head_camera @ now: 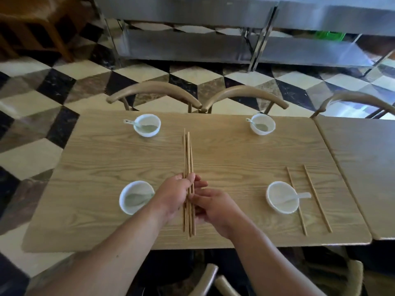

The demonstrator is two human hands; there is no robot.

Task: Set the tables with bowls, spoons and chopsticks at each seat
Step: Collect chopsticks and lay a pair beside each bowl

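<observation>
Since chopstick bundle (188,167) light, stiff, slippery: your left hand (174,193) clamps mid-length; right hand (215,207) pinches lower ends; peel pair there, near bench front edge (192,245).

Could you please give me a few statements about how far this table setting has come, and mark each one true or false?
1. Each of the four bowls has a spoon in it. True: near-left bowl, near-right bowl, far-left bowl and far-right bowl each hold one.
2. Chopsticks lie beside the far-left bowl. False: only the near-right bowl has a laid pair beside it.
3. The left hand holds a bundle of chopsticks. True; the right hand also touches it, its grip closing on the sticks.
4. The adjoining table on the right already has bowls. False: no bowls show on its visible part.
</observation>
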